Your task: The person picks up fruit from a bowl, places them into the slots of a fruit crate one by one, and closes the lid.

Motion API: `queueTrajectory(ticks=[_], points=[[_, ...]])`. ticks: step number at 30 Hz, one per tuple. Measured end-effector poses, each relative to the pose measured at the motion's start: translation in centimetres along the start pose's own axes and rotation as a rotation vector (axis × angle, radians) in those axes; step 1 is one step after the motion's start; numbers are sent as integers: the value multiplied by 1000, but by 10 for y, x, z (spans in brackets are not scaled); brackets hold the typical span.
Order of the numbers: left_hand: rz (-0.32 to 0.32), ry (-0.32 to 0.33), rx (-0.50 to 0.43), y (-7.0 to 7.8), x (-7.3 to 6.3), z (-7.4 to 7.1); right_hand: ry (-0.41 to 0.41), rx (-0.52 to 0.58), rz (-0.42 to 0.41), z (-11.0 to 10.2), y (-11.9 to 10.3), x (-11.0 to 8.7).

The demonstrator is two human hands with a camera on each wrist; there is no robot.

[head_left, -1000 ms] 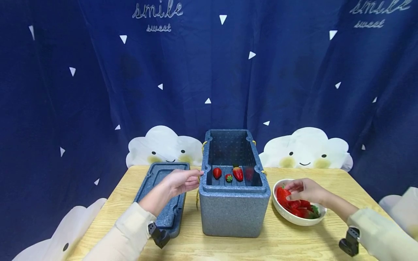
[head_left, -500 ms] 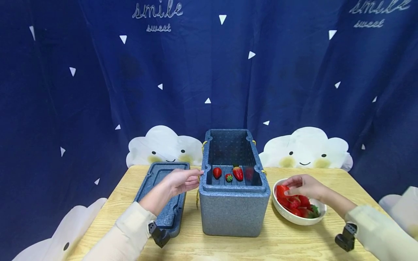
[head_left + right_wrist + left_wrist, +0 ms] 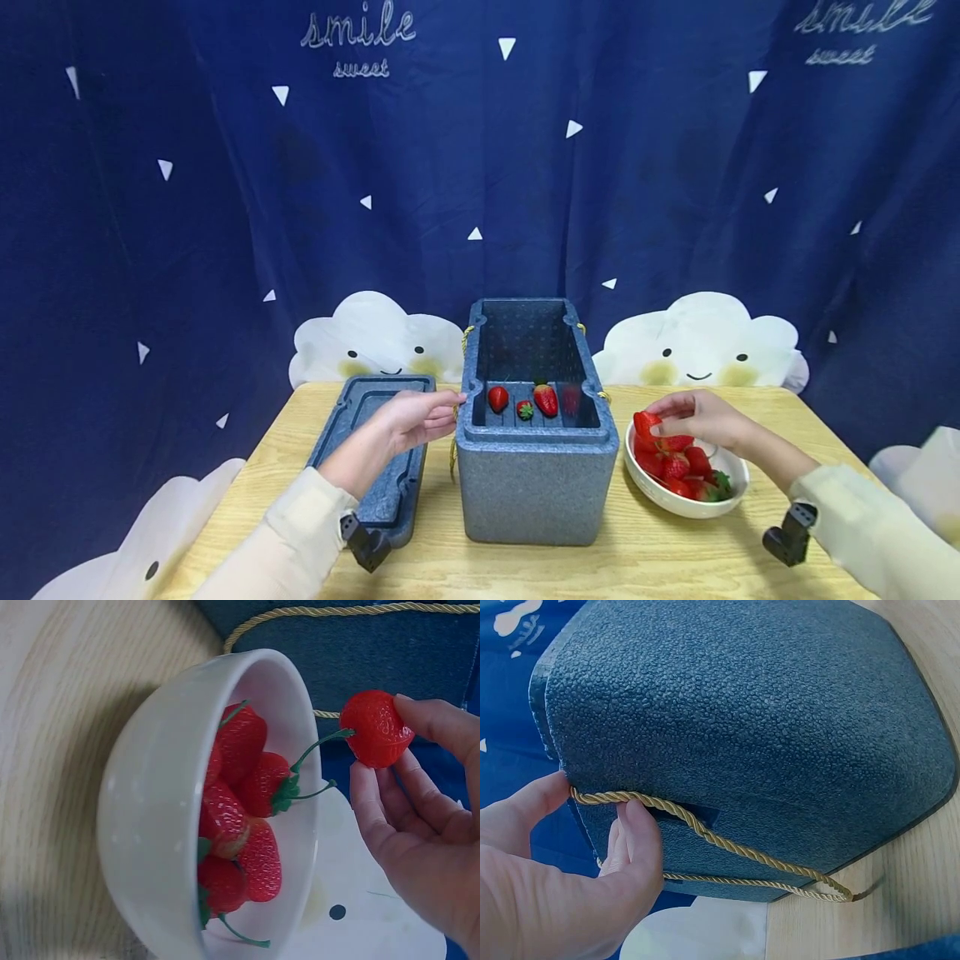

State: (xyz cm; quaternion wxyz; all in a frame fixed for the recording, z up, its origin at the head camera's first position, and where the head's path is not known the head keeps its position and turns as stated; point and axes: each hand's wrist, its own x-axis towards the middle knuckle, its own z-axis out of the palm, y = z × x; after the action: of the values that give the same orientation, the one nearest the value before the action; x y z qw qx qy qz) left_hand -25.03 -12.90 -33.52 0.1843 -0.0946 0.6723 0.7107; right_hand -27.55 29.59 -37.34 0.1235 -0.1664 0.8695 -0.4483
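My left hand [image 3: 422, 417] is at the left side of the blue-grey foam box [image 3: 536, 492]. In the left wrist view its fingertips touch the box rim and the twisted gold cord [image 3: 742, 856], with the fingers mostly extended. Between thumb and fingertips, my right hand [image 3: 705, 419] pinches a red strawberry [image 3: 375, 729] with a thin green stem. That strawberry is over the left rim of a white bowl [image 3: 154, 795]. Several more strawberries [image 3: 261, 859] lie in the bowl. Inside the foam box are a few strawberries [image 3: 545, 400] on the ridged floor.
A blue-grey foam lid [image 3: 382, 496] lies on the wooden table [image 3: 525, 575], left of the box and partly behind my left forearm. A dark blue curtain [image 3: 420, 167] with white triangles and clouds hangs behind the table.
My right hand has risen slightly from the bowl's contents with a strawberry, uncovering more of the strawberries beneath. The left hand stays at the box rim.
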Motion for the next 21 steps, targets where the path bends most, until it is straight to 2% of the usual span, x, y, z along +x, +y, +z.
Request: queueTrajectory(ticks=[4,11,21], points=[[10,-5,-7,-2,1,-1,17,-32,7,-3,-5,2],[20,-12,1,-3,2,-2,5,-7,-7,-9,-13,6],[25,-18,2,-2,1,-1,26,-64,-20,-15,-28,11]])
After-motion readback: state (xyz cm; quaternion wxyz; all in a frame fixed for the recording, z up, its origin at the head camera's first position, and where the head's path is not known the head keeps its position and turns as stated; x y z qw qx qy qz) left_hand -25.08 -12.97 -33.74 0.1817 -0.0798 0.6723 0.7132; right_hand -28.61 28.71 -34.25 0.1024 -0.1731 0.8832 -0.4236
